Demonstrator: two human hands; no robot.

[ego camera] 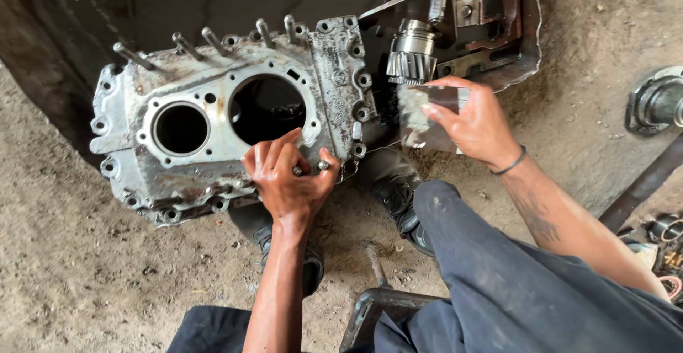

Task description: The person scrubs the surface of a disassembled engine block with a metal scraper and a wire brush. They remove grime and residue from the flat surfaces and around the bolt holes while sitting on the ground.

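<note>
Down on the dirt floor (92, 275) between our knees, we see a grey cast-metal housing (213, 122) lying face up, with two round bores and a row of studs along its far edge. Our left hand (288, 179) comes up from below with the forearm nearly straight, wrist bent slightly back, and rests against the housing's near right edge. Its fingers (274, 157) are curled close together, pinching a small metal stud (320, 166) between thumb and fingertips just beside the flange.

Our right hand (477, 125) reaches forward from the right, forearm angled across our dark trouser leg (512, 275), a black band at the wrist. Its fingers are partly closed around a crumpled clear plastic bag (423, 118), thumb on top, holding it just right of the housing. Beyond the bag, a geared shaft (413, 51) sits in a dark metal tray (519, 54). Our black shoes (398, 193) stand close under the housing.
</note>
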